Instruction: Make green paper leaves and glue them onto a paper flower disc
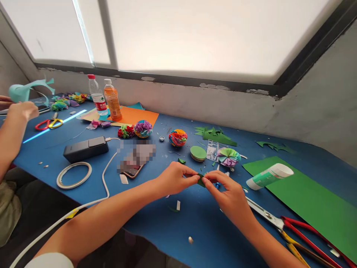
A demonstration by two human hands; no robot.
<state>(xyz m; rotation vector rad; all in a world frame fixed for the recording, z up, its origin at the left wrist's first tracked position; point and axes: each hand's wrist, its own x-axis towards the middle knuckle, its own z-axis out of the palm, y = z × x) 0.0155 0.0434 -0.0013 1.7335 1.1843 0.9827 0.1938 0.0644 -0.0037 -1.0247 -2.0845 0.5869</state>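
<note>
"Where the two hands meet, near the middle of the frame, what's going on?"

"The fingers of the left hand [174, 178] and the right hand [226, 190] are pinched together on one small green piece [201, 181], just above the counter [156, 227]."

"How far along does it look?"

"Partway, I'd judge. Some cutting is done: jagged green scraps [214, 135] lie above and right of centre, and a round green stack [198, 153] sits just above the hands. The piece itself is in the air, not set down, so placing it is left. One large green sheet [312, 197] fills the lower right."

"Count the rest for me."

"Four paper balls [177, 137] across the middle, plus a crumpled colourful cluster [68, 101] at upper left that I can't count. Two bottles [112, 101] at upper left, one with a red cap, one with a white. Two scissors: small ones [49, 124] at left, large ones [275, 220] at lower right. One glue tube [269, 176] tilted beside the large sheet, one phone [133, 169], one black box [86, 148] and one white ring [74, 175]."

"How many layers in the round stack?"

"Several, but too fine to tell."

"Anyone else there?"

"Yes, a co-worker's hands [23, 110] at far upper left, by a pale blue strip [23, 92]."
</note>
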